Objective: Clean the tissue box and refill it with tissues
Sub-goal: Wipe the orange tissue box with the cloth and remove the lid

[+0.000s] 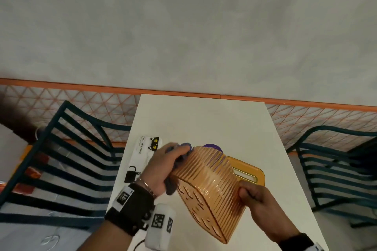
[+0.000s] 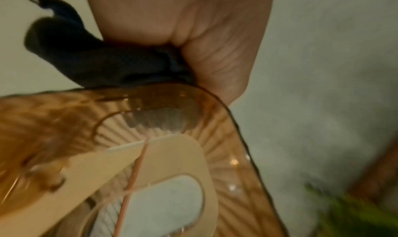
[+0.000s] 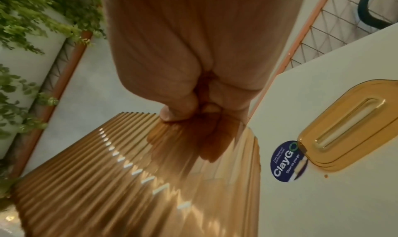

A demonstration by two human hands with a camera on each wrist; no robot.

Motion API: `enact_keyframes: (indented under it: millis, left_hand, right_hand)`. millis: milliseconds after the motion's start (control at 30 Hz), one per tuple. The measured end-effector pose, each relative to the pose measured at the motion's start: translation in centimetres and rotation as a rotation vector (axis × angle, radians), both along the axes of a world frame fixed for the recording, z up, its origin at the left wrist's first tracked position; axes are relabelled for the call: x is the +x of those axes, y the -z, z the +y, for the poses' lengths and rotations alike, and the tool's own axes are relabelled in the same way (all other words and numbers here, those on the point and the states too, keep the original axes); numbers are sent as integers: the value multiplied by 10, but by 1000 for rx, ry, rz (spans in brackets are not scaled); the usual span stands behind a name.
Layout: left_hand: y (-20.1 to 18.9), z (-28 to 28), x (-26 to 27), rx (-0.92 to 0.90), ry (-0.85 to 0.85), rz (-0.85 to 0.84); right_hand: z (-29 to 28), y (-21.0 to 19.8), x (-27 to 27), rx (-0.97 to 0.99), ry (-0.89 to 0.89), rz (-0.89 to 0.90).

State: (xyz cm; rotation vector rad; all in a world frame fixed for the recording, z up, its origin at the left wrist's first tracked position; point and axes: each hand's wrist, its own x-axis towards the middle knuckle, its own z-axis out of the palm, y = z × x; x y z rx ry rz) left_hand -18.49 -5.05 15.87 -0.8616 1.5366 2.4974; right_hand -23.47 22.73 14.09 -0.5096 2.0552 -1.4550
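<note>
At the left of the white table (image 1: pixel 204 120) in the head view lies a white tissue pack (image 1: pixel 145 155) printed with black cats, flat and sealed, just left of the left hand (image 1: pixel 163 166). That hand sits at centre frame with its fingers curled round a dark blue cloth (image 1: pixel 173 179), which is bunched in the fist and pressed against the upper left wall of the tissue box (image 1: pixel 208 187); the left wrist view shows the cloth (image 2: pixel 90 58) squeezed between palm and the box rim. The box, amber, see-through and ribbed, is held up off the table and tipped on its side, its perforated base facing the lower left of the frame; no tissues show inside it. Right of it, the right hand (image 1: pixel 255 195) grips the box's right wall, thumb on the ribs outside, the other fingers seen through the plastic in the right wrist view. Behind the box, the amber lid (image 1: pixel 247 173) with its slot lies flat on the table, touching a round blue sticker (image 3: pixel 286 162) reading ClayGo.
</note>
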Motion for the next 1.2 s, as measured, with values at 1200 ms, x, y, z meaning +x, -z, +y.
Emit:
enact_keyframes:
  millis: [1200]
  left_hand:
    - [115, 85, 64, 97, 251, -341]
  right_hand:
    - [5, 24, 7, -245, 661, -316]
